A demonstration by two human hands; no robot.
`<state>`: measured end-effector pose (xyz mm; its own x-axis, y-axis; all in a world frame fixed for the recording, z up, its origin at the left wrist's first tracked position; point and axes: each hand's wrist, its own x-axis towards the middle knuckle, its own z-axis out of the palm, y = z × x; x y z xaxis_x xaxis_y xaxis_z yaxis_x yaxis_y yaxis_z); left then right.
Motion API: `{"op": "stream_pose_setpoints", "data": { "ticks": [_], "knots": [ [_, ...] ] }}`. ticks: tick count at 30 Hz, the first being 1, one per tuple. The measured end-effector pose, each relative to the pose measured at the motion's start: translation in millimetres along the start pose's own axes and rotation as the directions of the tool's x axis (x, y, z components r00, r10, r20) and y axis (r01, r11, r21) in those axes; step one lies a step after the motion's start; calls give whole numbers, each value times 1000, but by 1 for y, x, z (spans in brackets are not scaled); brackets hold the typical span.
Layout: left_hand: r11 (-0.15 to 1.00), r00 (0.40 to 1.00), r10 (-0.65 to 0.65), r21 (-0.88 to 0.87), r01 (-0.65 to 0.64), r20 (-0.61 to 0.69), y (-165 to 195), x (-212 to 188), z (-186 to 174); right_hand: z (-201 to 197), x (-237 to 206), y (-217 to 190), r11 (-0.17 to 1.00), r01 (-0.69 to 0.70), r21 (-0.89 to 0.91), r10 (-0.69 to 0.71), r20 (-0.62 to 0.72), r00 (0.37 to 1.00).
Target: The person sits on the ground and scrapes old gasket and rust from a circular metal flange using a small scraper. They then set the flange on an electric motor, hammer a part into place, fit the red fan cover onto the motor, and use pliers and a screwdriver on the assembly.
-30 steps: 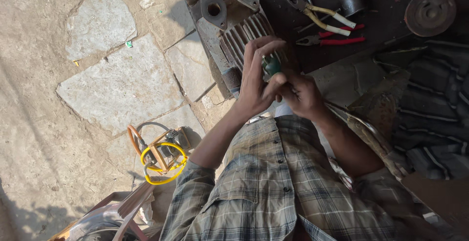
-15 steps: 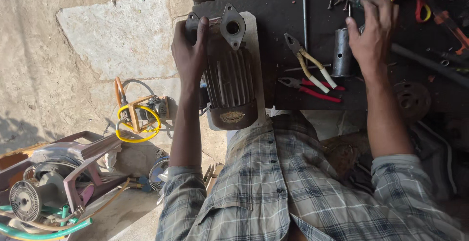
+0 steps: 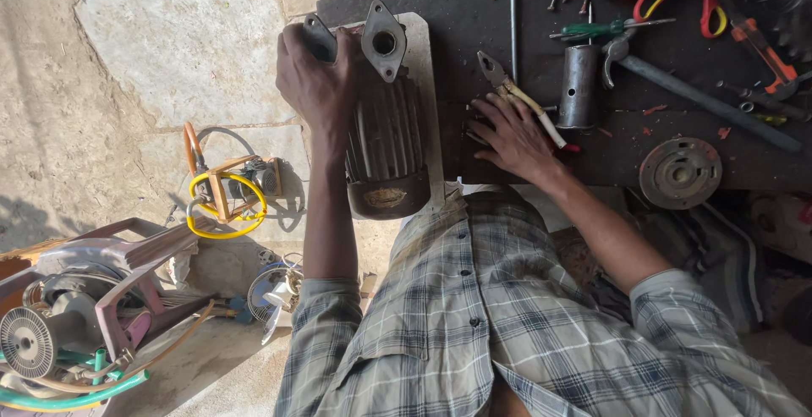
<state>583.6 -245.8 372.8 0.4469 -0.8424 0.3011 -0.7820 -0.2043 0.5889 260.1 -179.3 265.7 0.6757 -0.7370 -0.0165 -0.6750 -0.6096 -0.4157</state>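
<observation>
The left hand [image 3: 317, 79] wraps its grip around the far left corner of a ribbed electric motor housing [image 3: 386, 142], which lies at the left edge of the dark worktop [image 3: 474, 11]. The right hand [image 3: 512, 134] lies flat with fingers spread, holding nothing, touching pliers with pale handles [image 3: 520, 100]. Just right of them stands a metal cylinder [image 3: 578, 87]; a round metal disc [image 3: 680, 172] lies further right.
</observation>
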Motion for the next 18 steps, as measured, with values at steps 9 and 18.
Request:
{"op": "stream_pose_setpoints", "data": {
  "ticks": [9, 18],
  "knots": [
    [982, 990, 66, -182, -43, 121, 14, 1, 4, -4, -21, 18, 972, -232, -33, 209, -328, 921],
    [910, 860, 393, -275, -312, 325, 59, 13, 58, -63, 58, 51, 326, 32, 945, 440, -182, 880]
  ]
}}
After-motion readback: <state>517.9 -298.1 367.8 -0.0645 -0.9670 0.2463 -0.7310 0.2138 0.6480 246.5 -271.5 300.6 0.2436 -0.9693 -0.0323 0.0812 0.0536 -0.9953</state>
